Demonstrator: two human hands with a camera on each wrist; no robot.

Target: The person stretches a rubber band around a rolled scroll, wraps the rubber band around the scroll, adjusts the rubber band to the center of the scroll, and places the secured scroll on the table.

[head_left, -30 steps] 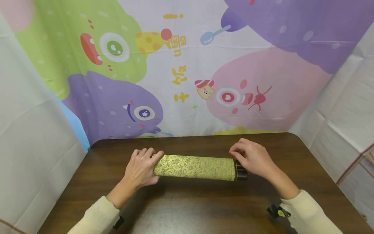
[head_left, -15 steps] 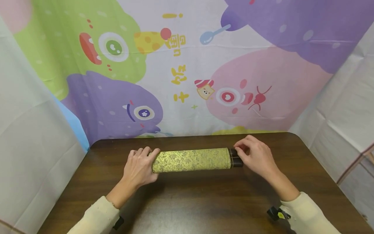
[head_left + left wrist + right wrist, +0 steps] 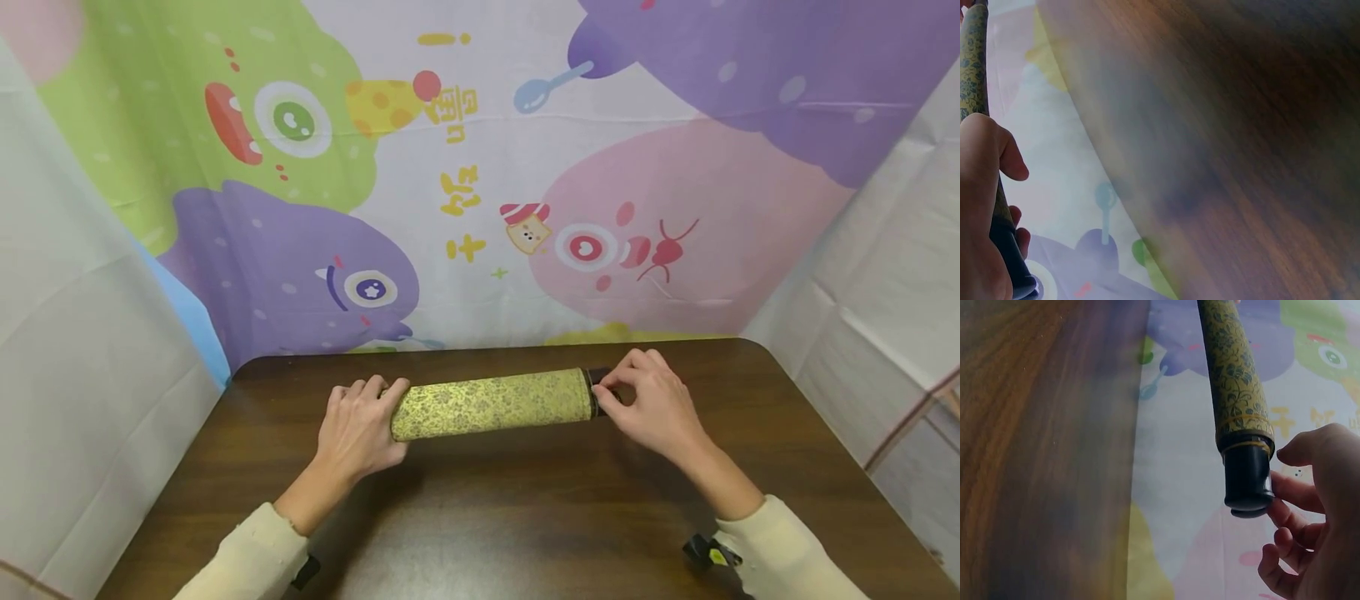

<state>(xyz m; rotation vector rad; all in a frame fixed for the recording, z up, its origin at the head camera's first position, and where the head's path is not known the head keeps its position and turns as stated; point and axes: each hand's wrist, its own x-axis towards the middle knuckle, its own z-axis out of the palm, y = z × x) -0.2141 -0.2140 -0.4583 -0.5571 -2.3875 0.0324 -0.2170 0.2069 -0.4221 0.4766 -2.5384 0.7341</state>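
A rolled scroll (image 3: 491, 404) covered in gold, flower-patterned brocade is held above the table, its right end slightly farther back. My left hand (image 3: 356, 429) grips its left end; in the left wrist view, a dark roller end (image 3: 1010, 256) sticks out below the fingers. At the other end, the thumb and forefinger of my right hand (image 3: 656, 408) pinch at the brocade's edge. The right wrist view shows black roller ends (image 3: 1247, 478) and a thin yellow cord (image 3: 1244, 444) near the rim, with fingers touching one roller end's side. Whether the cord itself is pinched is unclear.
The scroll is over a dark brown wooden table (image 3: 487, 517) with rounded far corners. Behind it hangs a cloth backdrop (image 3: 480, 308) printed with cartoon monsters. Pale cloth side walls (image 3: 75, 333) close in both sides.
The scroll's right end has risen away from me, tilting the roll. My right hand has moved in from beyond the roller ends to the brocade's edge. My left hand keeps its grip.
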